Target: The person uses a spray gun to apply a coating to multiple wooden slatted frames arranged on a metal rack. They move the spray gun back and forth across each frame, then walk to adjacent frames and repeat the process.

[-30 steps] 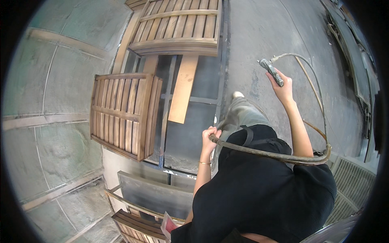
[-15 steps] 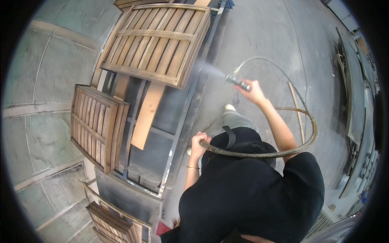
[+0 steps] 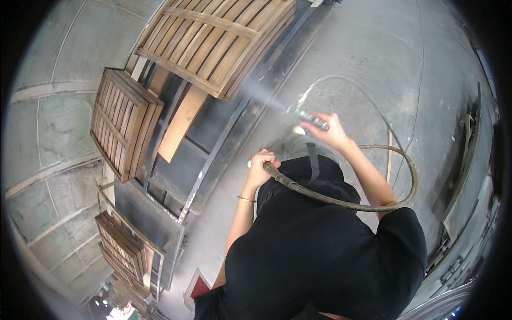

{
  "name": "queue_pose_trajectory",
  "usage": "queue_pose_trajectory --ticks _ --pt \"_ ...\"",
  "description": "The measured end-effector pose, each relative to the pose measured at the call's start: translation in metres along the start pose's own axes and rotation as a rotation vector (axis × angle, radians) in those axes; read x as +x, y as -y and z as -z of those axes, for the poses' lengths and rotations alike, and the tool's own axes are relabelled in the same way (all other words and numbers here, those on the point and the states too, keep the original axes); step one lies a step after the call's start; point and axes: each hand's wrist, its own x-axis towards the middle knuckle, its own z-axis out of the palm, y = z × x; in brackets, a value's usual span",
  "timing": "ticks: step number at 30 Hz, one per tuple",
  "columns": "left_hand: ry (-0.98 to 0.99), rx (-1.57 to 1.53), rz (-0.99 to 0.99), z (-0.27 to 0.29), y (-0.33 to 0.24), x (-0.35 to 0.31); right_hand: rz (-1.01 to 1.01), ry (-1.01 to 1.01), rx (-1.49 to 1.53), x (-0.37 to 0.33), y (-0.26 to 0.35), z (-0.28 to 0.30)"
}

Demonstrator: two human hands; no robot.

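Observation:
My right hand [image 3: 332,130] grips a spray gun [image 3: 308,117] that points up-left. A pale mist leaves its nozzle toward the edge of a large slatted wooden panel [image 3: 213,42] lying on a metal rack. My left hand [image 3: 261,164] is closed around the thick hose [image 3: 341,201] near my waist. That hose loops right and back up to the gun. My black top fills the lower middle of the view.
A smaller slatted wooden panel [image 3: 125,122] stands left of the big one. A loose plank [image 3: 182,124] lies across the dark metal rack [image 3: 213,160]. More slatted pieces [image 3: 120,248] sit at lower left. Grey concrete floor [image 3: 384,64] stretches to the right.
The view has swung, so the large slatted panel sits closer. My right hand has dropped from a raised position and now sprays mist at the panel. The left hand keeps its hold on the hose.

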Motion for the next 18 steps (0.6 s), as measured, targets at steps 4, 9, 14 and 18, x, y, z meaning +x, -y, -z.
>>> queue_pose_trajectory --ticks 4,9,14,18 --pt "-0.044 0.003 -0.009 -0.009 -0.004 0.004 0.101 0.099 0.186 0.000 0.018 -0.006" --pt "-0.063 0.009 -0.006 -0.023 -0.006 0.005 -0.205 -0.099 0.103 0.038 -0.016 0.054" --pt "-0.135 0.030 0.004 -0.041 -0.006 0.008 0.024 -0.550 -0.134 0.093 -0.044 0.139" --pt "-0.125 0.001 0.026 -0.054 -0.008 0.019 0.039 -0.612 -0.090 0.112 -0.030 0.165"
